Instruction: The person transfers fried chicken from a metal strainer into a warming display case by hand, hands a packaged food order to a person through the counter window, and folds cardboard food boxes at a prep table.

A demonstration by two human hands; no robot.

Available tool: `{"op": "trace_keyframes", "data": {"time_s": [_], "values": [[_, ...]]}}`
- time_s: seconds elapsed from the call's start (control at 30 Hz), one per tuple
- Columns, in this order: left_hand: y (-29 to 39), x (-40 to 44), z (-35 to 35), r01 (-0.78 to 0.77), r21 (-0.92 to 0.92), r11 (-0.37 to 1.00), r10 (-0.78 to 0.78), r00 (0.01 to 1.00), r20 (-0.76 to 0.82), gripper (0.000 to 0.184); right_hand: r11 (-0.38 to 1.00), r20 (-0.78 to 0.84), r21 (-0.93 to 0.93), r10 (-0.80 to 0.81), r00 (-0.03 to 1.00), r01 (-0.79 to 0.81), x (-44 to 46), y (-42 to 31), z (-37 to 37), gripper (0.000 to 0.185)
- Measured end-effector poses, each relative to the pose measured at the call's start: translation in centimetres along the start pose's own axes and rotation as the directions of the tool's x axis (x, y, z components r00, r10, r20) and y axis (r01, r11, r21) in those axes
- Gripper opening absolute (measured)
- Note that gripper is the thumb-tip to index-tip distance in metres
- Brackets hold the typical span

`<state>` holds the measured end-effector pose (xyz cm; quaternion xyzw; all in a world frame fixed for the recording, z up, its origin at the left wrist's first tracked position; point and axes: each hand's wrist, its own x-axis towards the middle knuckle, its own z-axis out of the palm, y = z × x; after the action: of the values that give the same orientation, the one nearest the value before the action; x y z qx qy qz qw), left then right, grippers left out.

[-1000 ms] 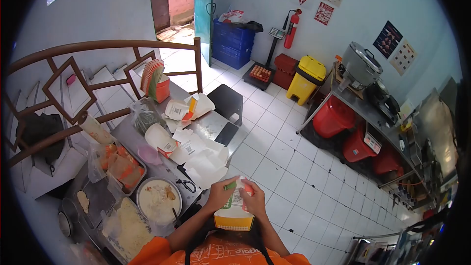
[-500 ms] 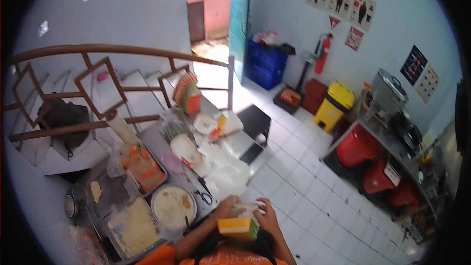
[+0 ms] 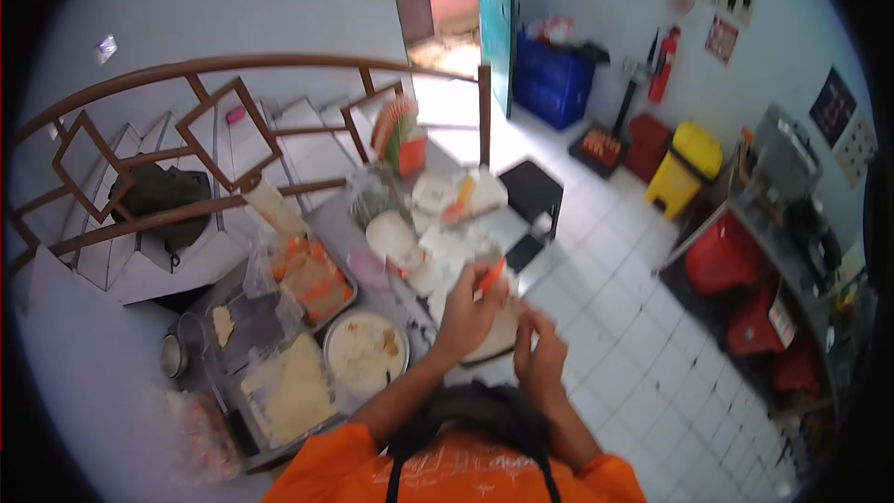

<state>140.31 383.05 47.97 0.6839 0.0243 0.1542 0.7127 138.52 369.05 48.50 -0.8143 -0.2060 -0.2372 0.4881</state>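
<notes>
Above the near table edge, my left hand (image 3: 468,312) is closed, with a thin bright orange stick-like piece (image 3: 494,274) showing at its fingers. Its exact kind is blurred. My right hand (image 3: 541,352) is close beside it, fingertips pinched together; what they hold, if anything, I cannot make out. Beneath and between the hands lies a pale surface (image 3: 494,340) with a dark lower edge. To the left of my forearm stands a round pan of cream-coloured crumbs (image 3: 365,351), next to a tray of pale crumbs (image 3: 287,391).
A metal tray with orange food (image 3: 315,281) sits farther left. White papers, a white bowl (image 3: 391,235) and a bag of greens (image 3: 374,196) crowd the table. Beyond are a black stool (image 3: 531,188), a yellow bin (image 3: 685,168) and a stair railing (image 3: 298,62).
Both hands have moved up and forward, away from my body. The yellow-and-green box and clear plastic by my hands are gone from view. An orange piece now shows in my left hand.
</notes>
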Motion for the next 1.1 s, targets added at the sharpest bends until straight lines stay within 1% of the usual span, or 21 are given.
{"op": "trace_keyframes", "data": {"time_s": [0.03, 0.07, 0.1, 0.13, 0.17, 0.2, 0.23, 0.3, 0.4, 0.5, 0.6, 0.7, 0.8, 0.9, 1.0, 1.1], "values": [[0.3, 0.0, 0.2, -0.049, -0.093, 0.994, 0.048, 0.999, -0.011, 0.023, 1.0, -0.057, 0.008, -0.013, 0.998, 0.013, 0.5, -0.1, -0.2, 0.019], [0.7, -0.4, 0.7, -0.134, -0.116, 0.984, 0.129, 0.99, -0.05, 0.02, 0.996, -0.081, 0.077, 0.04, 0.996, -0.033, 0.9, -0.6, -0.4, 0.017], [0.8, -0.6, 1.1, -0.233, -0.132, 0.963, 0.223, 0.971, -0.085, 0.018, 0.99, -0.147, 0.121, 0.089, 0.985, -0.071, 0.8, -0.4, -0.1, 0.015], [0.3, -1.0, 1.1, -0.269, -0.11, 0.957, 0.258, 0.961, -0.104, 0.017, 0.928, -0.088, 0.3, 0.258, 0.962, -0.222, 1.1, -0.9, -0.3, 0.014], [-0.3, -1.2, 1.1, -0.317, -0.092, 0.944, 0.305, 0.944, -0.124, 0.016, 0.795, 0.004, 0.497, 0.4, 0.917, -0.349, 1.5, -1.8, -0.8, 0.015], [-0.5, -1.7, 1.1, -0.367, -0.076, 0.927, 0.354, 0.923, -0.149, 0.015, 0.689, 0.03, 0.63, 0.439, 0.898, -0.358, 1.7, -2.4, -0.6, 0.015], [-0.1, -2.0, 1.1, -0.351, -0.145, 0.925, 0.33, 0.932, -0.148, 0.012, 0.654, 0.026, 0.677, 0.437, 0.899, -0.337, 1.5, -2.7, -0.4, 0.014], [0.0, -2.5, 0.2, -0.306, -0.139, 0.942, 0.296, 0.951, -0.089, 0.012, 0.664, 0.003, 0.692, 0.391, 0.92, -0.284, 0.6, -2.5, 0.1, 0.012], [1.0, -3.1, -0.6, -0.158, -0.173, 0.972, 0.158, 0.987, -0.016, 0.01, 0.659, -0.022, 0.716, 0.352, 0.936, -0.232, 0.7, -1.9, 0.0, 0.012], [1.1, -3.4, -0.8, -0.139, -0.185, 0.973, 0.149, 0.988, 0.04, 0.011, 0.872, -0.154, 0.472, 0.224, 0.962, -0.128, 0.6, -1.8, 0.1, 0.014], [0.3, -3.6, -0.5, -0.199, -0.206, 0.958, 0.215, 0.975, 0.058, 0.012, 0.965, -0.217, 0.247, -0.028, 0.976, 0.082, 0.9, -1.9, 0.4, 0.014], [0.2, -3.3, -0.5, -0.208, -0.286, 0.935, 0.234, 0.97, 0.062, 0.014, 0.874, -0.157, 0.483, 0.143, 0.977, -0.051, 0.6, -1.9, 0.4, 0.014], [0.1, -3.0, -0.8, -0.156, -0.368, 0.916, 0.21, 0.971, 0.111, 0.016, 0.835, -0.108, 0.544, 0.16, 0.981, -0.077, 0.3, -1.7, 0.1, 0.015], [0.5, -2.6, -0.8, -0.061, -0.43, 0.901, 0.138, 0.979, 0.152, 0.019, 0.869, -0.102, 0.49, 0.132, 0.986, -0.066, 0.5, -1.6, 0.4, 0.016], [0.4, -2.1, -1.0, 0.009, -0.372, 0.928, 0.054, 0.986, 0.16, 0.019, 0.961, -0.085, 0.275, 0.049, 0.995, -0.024, 1.0, -1.7, 0.6, 0.015], [-0.2, -2.1, -0.9, 0.048, -0.458, 0.888, -0.026, 0.998, 0.055, 0.018, 0.981, -0.014, 0.195, 0.011, 1.0, -0.008, 1.5, -1.6, 0.6, 0.01]]}}
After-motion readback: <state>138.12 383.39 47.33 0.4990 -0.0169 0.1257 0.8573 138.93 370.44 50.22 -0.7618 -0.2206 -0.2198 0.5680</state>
